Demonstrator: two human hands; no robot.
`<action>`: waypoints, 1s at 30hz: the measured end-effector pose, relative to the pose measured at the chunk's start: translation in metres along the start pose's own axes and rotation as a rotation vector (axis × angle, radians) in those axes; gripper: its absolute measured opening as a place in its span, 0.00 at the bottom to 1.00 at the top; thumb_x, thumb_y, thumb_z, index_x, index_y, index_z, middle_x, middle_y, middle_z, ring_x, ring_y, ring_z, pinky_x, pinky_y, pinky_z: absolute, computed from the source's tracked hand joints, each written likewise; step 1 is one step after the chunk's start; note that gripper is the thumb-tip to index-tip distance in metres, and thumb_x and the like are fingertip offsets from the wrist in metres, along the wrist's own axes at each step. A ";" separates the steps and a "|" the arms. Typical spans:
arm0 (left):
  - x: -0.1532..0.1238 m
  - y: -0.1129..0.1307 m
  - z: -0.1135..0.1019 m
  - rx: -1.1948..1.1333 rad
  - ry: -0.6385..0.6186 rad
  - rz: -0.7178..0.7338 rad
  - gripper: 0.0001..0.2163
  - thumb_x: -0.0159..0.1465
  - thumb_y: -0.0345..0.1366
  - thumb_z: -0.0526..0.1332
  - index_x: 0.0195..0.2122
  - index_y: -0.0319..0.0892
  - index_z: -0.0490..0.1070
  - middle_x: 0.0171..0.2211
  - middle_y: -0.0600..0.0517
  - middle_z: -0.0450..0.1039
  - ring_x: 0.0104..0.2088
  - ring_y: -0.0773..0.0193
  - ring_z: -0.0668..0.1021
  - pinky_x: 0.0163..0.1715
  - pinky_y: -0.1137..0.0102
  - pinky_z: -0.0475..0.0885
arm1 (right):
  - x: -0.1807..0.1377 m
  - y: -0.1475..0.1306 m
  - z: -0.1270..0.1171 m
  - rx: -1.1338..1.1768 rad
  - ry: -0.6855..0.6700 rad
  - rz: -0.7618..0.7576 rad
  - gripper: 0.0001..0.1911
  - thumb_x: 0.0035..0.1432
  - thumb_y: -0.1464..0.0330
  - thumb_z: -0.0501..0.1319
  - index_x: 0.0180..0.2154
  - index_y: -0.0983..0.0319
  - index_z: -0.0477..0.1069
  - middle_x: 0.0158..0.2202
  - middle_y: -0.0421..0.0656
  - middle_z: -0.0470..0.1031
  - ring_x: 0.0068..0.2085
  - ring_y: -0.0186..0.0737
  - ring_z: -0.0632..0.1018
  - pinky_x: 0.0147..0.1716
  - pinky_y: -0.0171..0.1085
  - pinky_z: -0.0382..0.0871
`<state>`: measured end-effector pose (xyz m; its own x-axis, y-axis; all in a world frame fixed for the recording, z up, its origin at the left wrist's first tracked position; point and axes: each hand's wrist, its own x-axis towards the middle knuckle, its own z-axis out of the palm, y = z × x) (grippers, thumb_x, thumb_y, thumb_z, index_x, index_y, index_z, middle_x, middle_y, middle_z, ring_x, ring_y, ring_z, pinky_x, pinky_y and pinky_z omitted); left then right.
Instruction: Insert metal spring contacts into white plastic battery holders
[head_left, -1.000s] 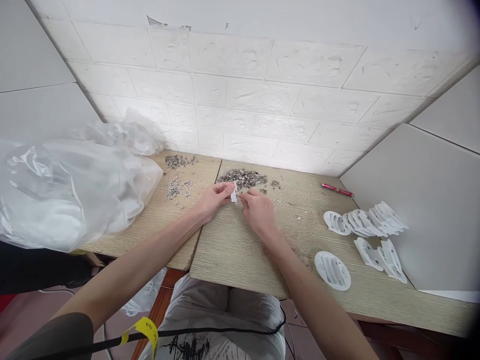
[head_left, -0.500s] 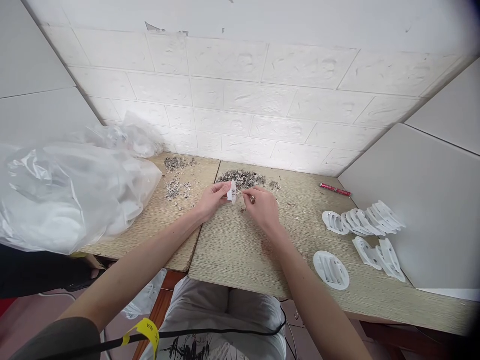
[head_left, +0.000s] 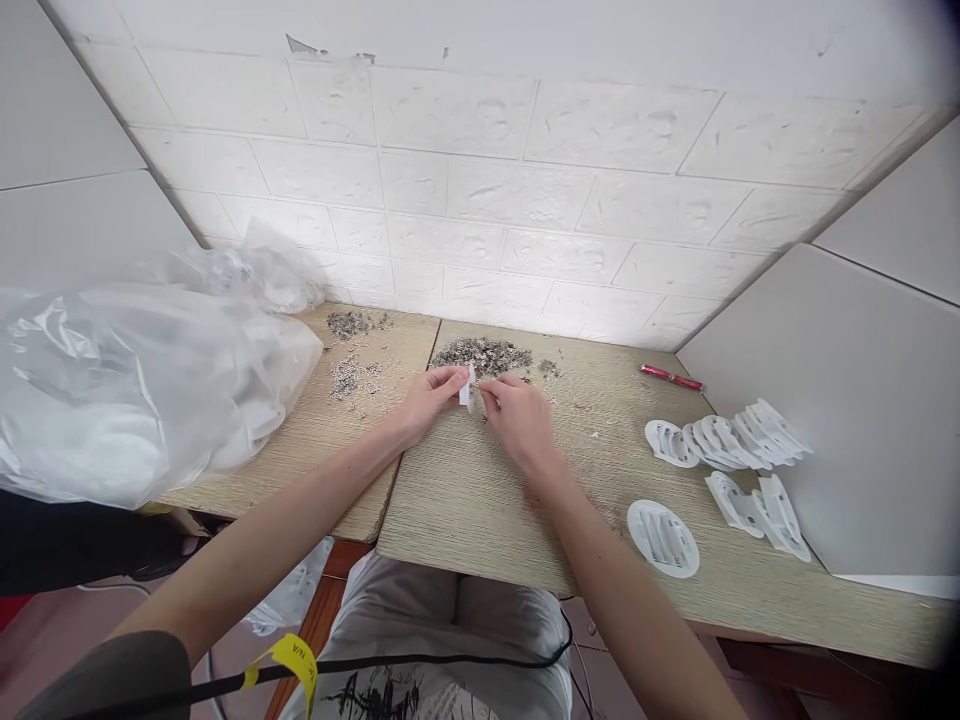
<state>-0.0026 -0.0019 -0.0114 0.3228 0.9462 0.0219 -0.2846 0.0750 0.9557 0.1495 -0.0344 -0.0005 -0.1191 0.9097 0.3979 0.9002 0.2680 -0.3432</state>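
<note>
My left hand (head_left: 429, 398) pinches a small white plastic part (head_left: 468, 386) upright over the wooden table (head_left: 465, 490). My right hand (head_left: 517, 415) is closed right beside that part, its fingertips touching it; what it pinches is too small to name. Just behind both hands lies a pile of small metal pieces (head_left: 484, 354). Two smaller scatters of metal pieces (head_left: 354, 376) lie to the left of it.
A big clear plastic bag (head_left: 142, 380) of white parts fills the table's left side. At the right lie rows of white plastic parts (head_left: 724, 440), one round white part (head_left: 664, 538) and a red pen (head_left: 671, 378). White panels close both sides.
The right hand has closed in on the white part again, and the small metal piece seen at its fingers half a second ago no longer shows. The left hand has barely moved.
</note>
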 end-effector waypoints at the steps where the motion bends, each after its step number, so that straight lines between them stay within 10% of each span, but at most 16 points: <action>1: 0.000 -0.001 0.000 0.000 0.004 0.002 0.17 0.54 0.48 0.67 0.35 0.38 0.76 0.32 0.50 0.73 0.33 0.66 0.72 0.40 0.66 0.70 | 0.000 0.000 0.001 -0.012 0.001 -0.007 0.15 0.64 0.70 0.53 0.40 0.59 0.79 0.34 0.43 0.76 0.29 0.36 0.72 0.26 0.35 0.57; 10: 0.000 -0.002 -0.002 -0.017 0.008 0.004 0.16 0.53 0.47 0.68 0.33 0.37 0.76 0.31 0.50 0.73 0.33 0.66 0.73 0.40 0.66 0.70 | -0.001 -0.002 0.002 0.012 0.005 -0.034 0.16 0.62 0.72 0.52 0.39 0.60 0.79 0.35 0.44 0.76 0.29 0.36 0.73 0.26 0.35 0.59; 22: 0.002 0.004 -0.001 -0.264 -0.151 -0.016 0.17 0.54 0.42 0.69 0.44 0.42 0.76 0.44 0.47 0.75 0.41 0.63 0.74 0.42 0.69 0.67 | 0.010 0.013 -0.001 0.977 -0.074 0.365 0.15 0.51 0.57 0.63 0.29 0.64 0.72 0.24 0.40 0.71 0.24 0.32 0.68 0.23 0.32 0.61; 30: -0.002 0.007 -0.004 0.258 -0.025 0.241 0.15 0.54 0.42 0.68 0.39 0.41 0.74 0.37 0.48 0.76 0.36 0.62 0.75 0.39 0.67 0.68 | 0.007 0.007 -0.003 0.516 0.174 0.027 0.08 0.58 0.65 0.58 0.30 0.62 0.70 0.28 0.42 0.70 0.29 0.36 0.68 0.29 0.35 0.63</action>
<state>-0.0091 -0.0020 -0.0060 0.2974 0.9186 0.2602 -0.1192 -0.2347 0.9647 0.1563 -0.0273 0.0021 0.0116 0.8644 0.5026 0.5743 0.4057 -0.7110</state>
